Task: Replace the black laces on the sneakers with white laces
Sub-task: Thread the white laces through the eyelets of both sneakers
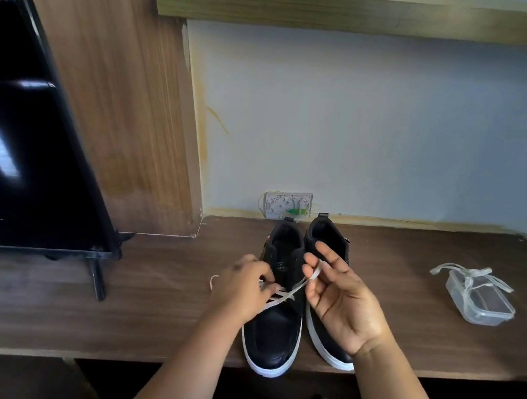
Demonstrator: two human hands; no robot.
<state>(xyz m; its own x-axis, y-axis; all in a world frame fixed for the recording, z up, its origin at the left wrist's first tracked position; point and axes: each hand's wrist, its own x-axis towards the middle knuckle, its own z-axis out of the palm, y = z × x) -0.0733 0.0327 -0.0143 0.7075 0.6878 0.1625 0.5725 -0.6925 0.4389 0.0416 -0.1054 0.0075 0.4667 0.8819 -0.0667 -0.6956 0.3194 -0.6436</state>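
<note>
Right now the left hand (243, 287) pinches the white lace (288, 293) at the sneaker (274, 328) eyelets beneath it, steadying it, while the right hand (339, 297) grips the free end raised, likely keeping it taut for threading.

Two black sneakers with white soles stand side by side on the one wooden desk (441, 331): the left sneaker (271, 335) and the right sneaker (320, 332). Two white laces show, one white lace (288, 293) threaded across the left sneaker and a second white lace (470, 277) draped over the single clear plastic container (480, 302) (no black lace can be made out). Two hands are in view, the left hand (240, 292) and the right hand (339, 301), besides one television (24, 134) and one white wall box (288, 205).
</note>
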